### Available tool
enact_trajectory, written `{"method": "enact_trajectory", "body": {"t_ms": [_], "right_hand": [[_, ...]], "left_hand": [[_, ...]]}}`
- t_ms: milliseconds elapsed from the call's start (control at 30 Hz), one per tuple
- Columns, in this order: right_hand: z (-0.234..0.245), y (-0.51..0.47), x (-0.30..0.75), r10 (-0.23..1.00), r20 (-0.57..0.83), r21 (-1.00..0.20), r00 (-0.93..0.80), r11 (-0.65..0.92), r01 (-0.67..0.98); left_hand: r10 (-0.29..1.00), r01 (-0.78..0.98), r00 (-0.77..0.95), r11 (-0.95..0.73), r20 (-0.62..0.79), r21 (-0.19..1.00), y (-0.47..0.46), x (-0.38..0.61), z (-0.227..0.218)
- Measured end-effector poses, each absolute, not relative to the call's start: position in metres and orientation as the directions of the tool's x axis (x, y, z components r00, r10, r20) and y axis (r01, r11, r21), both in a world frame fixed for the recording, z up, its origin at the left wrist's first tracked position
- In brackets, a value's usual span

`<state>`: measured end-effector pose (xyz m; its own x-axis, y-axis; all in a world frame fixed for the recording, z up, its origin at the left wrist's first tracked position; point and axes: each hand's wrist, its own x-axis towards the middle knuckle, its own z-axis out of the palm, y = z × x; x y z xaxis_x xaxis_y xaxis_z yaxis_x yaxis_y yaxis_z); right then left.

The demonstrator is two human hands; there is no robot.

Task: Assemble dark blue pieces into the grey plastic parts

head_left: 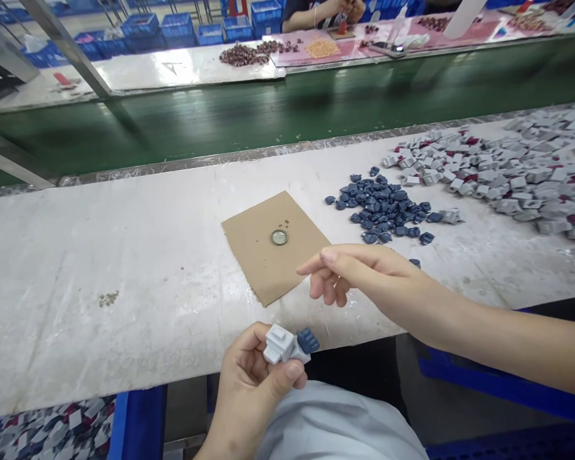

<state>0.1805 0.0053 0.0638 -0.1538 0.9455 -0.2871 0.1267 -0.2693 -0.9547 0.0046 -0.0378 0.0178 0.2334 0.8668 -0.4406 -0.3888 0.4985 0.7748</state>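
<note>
Well to the left of the cardboard square (pixel 263 268) and nearer the person, a blue bin (pixel 121 425) holds grey, maroon and dark blue parts; pieces landing among these would be hard to pick out again. Brown crumbs (pixel 108 298) lie on the worktop left of the square and could stick to a part set down there. Just on the person's side of the square, the left hand (pixel 259 383) is clamped, thumb against fingers, on a grey blocky part (pixel 280 345) with a dark blue fist-shaped part (pixel 308 340) at its right end. This pair is held about the worktop's edge, so a slackened pinch could drop it into the lap; whether the joint is firm I cannot tell, and a knock could loosen it. Near the square's middle rests a crimped bottle cap (pixel 278 237), hollow side up; a low fingertip could tip it. At the square's right side the right hand (pixel 359 268) hovers, fingers loosely parted, with nothing visible in it. Right of the square lies a dark blue pile (pixel 376 204), and farther right a grey heap (pixel 508 172); a careless forearm sweep could scatter or mix them.
</note>
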Motion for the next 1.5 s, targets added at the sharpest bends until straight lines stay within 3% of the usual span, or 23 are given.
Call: {"method": "enact_trajectory", "body": {"t_ms": [233,467,667,967,1133,1233,1333,1400,1500], "right_hand": [[0.069,0.013,0.139,0.755,-0.609,-0.767,-0.244,-0.638,-0.061],[0.070,0.011,0.126,0.684,-0.686,-0.689,-0.248,-0.720,-0.081],[0.064,0.010,0.122,0.685,-0.663,-0.696,-0.300,-0.712,-0.088],[0.048,-0.002,0.123,0.728,-0.619,-0.731,-0.296,-0.671,-0.122],[0.040,-0.010,0.126,0.747,-0.625,-0.755,-0.227,-0.653,-0.067],[0.040,-0.013,0.127,0.759,-0.594,-0.775,-0.266,-0.629,-0.065],[0.039,-0.013,0.127,0.713,-0.637,-0.732,-0.293,-0.679,-0.058],[0.036,-0.012,0.129,0.630,-0.718,-0.643,-0.295,-0.763,-0.065],[0.033,-0.006,0.134,0.532,-0.776,-0.539,-0.338,-0.838,-0.081]], "left_hand": [[0.904,-0.291,0.184,0.426,-0.387,0.857,-0.042,0.010,0.024],[0.970,-0.133,0.080,0.240,-0.230,0.962,-0.042,0.014,0.031],[0.989,-0.119,0.055,0.144,-0.138,0.982,-0.042,0.015,0.029],[0.998,0.116,-0.026,-0.060,0.064,0.991,-0.054,0.012,0.011],[0.986,0.238,0.106,-0.151,0.129,0.959,-0.060,0.012,-0.001],[0.976,0.314,0.066,-0.219,0.208,0.924,-0.064,0.013,-0.002],[0.995,0.236,0.039,-0.096,0.090,0.967,-0.064,0.015,0.001],[0.985,0.060,0.078,0.147,-0.152,0.987,-0.060,0.017,0.004],[0.865,-0.162,0.188,0.494,-0.465,0.854,-0.051,0.020,0.009]]}}
